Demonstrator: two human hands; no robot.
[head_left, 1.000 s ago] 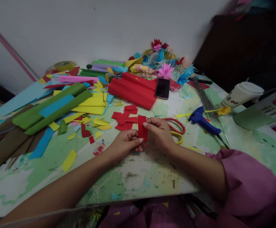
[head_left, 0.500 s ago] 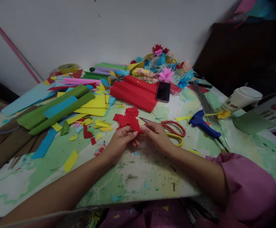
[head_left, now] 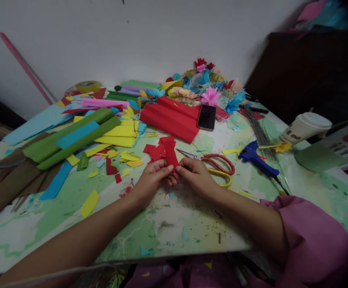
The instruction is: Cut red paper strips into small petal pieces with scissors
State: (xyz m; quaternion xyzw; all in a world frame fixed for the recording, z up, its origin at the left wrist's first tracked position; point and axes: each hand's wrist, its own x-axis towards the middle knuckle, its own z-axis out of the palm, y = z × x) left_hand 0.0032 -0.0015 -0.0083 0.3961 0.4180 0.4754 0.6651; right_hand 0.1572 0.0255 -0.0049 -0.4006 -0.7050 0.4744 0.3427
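Now | left hand, right hand | fingers pinch red paper strip

Print on the paper cup and the leaflet is unreadable.

Pretty dim shot overall. Soft, flat light sits on the middle of the tabletop, where the red paper strip looks sharp. The wall reads dull grey. The corners go murky, the far right is almost black, and the tabletop edges bow fisheye-style.
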